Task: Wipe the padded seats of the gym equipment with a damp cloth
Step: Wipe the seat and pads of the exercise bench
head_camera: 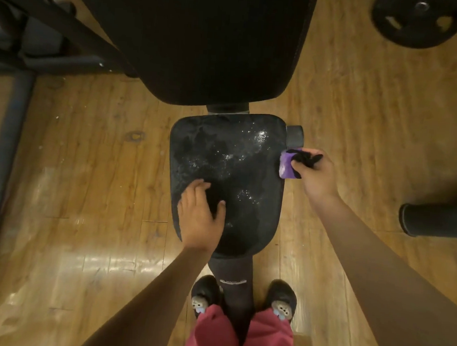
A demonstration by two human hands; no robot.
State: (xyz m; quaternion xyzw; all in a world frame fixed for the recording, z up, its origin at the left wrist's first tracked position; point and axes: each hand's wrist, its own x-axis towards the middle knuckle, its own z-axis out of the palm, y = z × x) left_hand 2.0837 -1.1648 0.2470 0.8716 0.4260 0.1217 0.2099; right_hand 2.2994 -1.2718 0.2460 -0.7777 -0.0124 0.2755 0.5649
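Black padded seat (231, 157), speckled with wet droplets, lay below me in the head view, between my feet and the dark backrest (203, 37). My left hand (200, 214) rested on the seat's near left part, fingers relaxed and spread; what lay under the palm I could not tell. My right hand (313, 172) gripped a purple and black object (286, 167) just beside the seat's right edge.
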